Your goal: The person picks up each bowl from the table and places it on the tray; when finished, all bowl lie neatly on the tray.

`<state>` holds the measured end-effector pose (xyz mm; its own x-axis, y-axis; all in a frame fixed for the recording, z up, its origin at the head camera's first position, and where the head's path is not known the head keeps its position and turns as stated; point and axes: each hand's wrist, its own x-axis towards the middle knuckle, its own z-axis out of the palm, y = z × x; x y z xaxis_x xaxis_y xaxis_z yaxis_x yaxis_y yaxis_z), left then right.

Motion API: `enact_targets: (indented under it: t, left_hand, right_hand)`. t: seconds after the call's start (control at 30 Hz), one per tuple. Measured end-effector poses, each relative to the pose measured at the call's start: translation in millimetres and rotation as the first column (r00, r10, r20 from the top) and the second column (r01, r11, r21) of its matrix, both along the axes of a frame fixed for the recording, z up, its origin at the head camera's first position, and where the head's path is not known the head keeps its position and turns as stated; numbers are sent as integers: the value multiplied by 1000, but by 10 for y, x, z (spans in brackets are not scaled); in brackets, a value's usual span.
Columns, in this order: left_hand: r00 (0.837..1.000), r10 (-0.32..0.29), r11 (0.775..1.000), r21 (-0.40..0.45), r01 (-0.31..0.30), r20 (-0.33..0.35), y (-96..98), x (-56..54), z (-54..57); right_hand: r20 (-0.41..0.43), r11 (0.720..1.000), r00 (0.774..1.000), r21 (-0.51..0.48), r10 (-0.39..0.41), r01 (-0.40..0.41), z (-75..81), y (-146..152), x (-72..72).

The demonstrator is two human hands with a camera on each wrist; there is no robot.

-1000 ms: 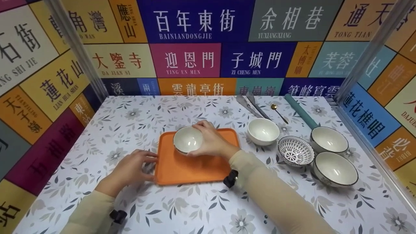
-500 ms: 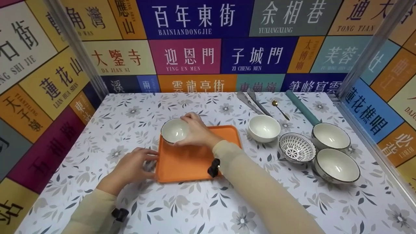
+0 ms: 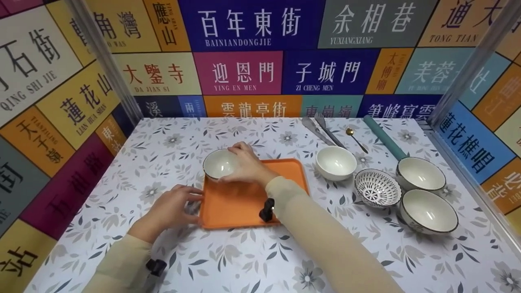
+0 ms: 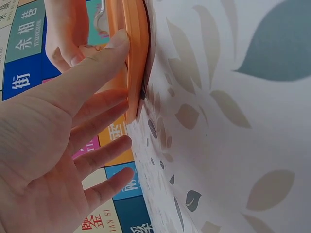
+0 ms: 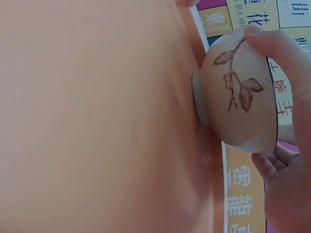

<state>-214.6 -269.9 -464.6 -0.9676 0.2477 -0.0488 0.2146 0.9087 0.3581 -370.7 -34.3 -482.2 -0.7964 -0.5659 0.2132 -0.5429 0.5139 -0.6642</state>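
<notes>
The right hand (image 3: 249,165) pinches the bowl (image 3: 217,163), now farther up-left on the tray (image 3: 240,208), likely making room. The left hand (image 3: 170,206), fingers spread, touches the tray.

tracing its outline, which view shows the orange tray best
The head view: the orange tray shows most of its outline, though the right arm covers some. Left wrist shows only some rim; right wrist, mostly its surface close up.

left sleeve (image 3: 122,262): pale beige | right sleeve (image 3: 329,238): beige | left wrist piece (image 3: 156,267): black | right wrist piece (image 3: 266,210): black
</notes>
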Motion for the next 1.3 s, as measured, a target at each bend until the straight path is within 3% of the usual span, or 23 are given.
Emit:
enact_targets:
  t: [0.13,0.47,0.93,1.13,1.3]
  left_hand:
    - [1000,11,1000,-1,-11,11,8,-15,-11]
    - [999,-24,1000,-4,24,-23,-14,10,-3]
    - [999,-33,999,2,33,-25,0,-32,-22]
    - [1000,-12,1000,9,12,-6,7,0,-8]
    - [999,-29,1000,0,29,-36,4,15,2]
  right_hand:
    - [6,1000,1000,-5,2,-2,-2,-3,3]
    - [7,998,998,29,57,-57,40,145,121]
    - [5,994,1000,108,23,-23,196,772,280]
    - [4,1000,1000,21,-1,1,235,1092,377]
    - [-24,999,1000,-53,-8,7,274,1352,460]
